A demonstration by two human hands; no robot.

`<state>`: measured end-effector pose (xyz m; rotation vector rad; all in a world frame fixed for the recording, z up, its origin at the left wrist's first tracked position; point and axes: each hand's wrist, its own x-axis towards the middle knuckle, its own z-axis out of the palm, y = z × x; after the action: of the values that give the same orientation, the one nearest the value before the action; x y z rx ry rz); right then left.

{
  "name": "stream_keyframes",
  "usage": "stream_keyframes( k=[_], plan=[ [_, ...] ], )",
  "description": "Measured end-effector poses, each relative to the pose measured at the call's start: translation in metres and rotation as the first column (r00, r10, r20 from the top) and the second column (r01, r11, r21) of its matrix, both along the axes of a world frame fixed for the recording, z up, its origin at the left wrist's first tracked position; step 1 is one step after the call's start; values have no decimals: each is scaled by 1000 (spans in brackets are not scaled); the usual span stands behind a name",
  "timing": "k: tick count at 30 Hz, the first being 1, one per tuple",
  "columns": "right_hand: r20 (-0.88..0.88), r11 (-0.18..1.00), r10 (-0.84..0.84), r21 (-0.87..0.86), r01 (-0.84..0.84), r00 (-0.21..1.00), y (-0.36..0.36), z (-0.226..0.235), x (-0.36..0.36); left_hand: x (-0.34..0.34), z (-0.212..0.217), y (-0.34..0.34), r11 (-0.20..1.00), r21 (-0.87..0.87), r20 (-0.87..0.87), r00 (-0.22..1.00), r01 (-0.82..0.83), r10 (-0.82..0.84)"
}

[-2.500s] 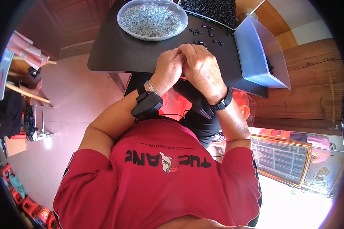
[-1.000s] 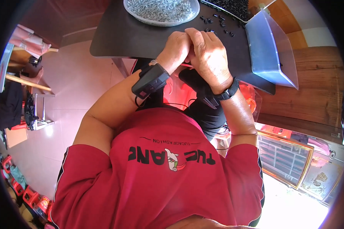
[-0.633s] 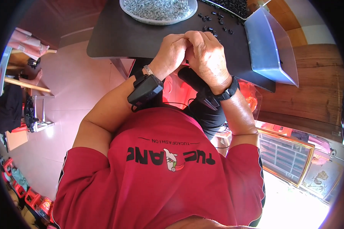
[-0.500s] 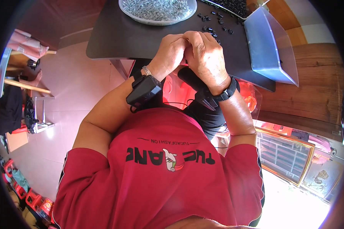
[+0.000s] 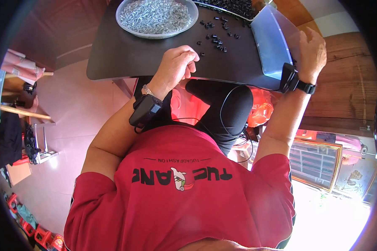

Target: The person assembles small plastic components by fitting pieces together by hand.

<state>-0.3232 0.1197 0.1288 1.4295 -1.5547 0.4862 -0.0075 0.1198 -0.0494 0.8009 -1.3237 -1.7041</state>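
Blue plastic bin (image 5: 269, 42) at two o'clock, right hand (image 5: 312, 50) clamped on its rim; left hand (image 5: 176, 67) loosely curled near small black parts (image 5: 215, 39).

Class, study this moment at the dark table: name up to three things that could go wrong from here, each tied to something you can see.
1. The blue bin overhangs the dark table at its right edge, under the right hand; a push could tip it off.
2. The small black parts lie loose near the left hand; a sweep might scatter them onto the floor.
3. The bowl of silver pieces sits close by; the two kinds could mix.
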Motion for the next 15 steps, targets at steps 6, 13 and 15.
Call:
stream_keyframes(
  k=[6,13,15],
  plan=[
    [512,875,207,284,-392,833,-13,-65,41,-3,-2,-1,999,-16,-6,999,33,-33],
    [652,765,18,479,-430,758,-70,-147,30,-1,-5,-2,999,-36,-16,1000,22,-23],
    [648,739,-62,541,-402,759,-75,-144,38,0,-6,-1,997,-67,-8,1000,28,-28]
  ],
)
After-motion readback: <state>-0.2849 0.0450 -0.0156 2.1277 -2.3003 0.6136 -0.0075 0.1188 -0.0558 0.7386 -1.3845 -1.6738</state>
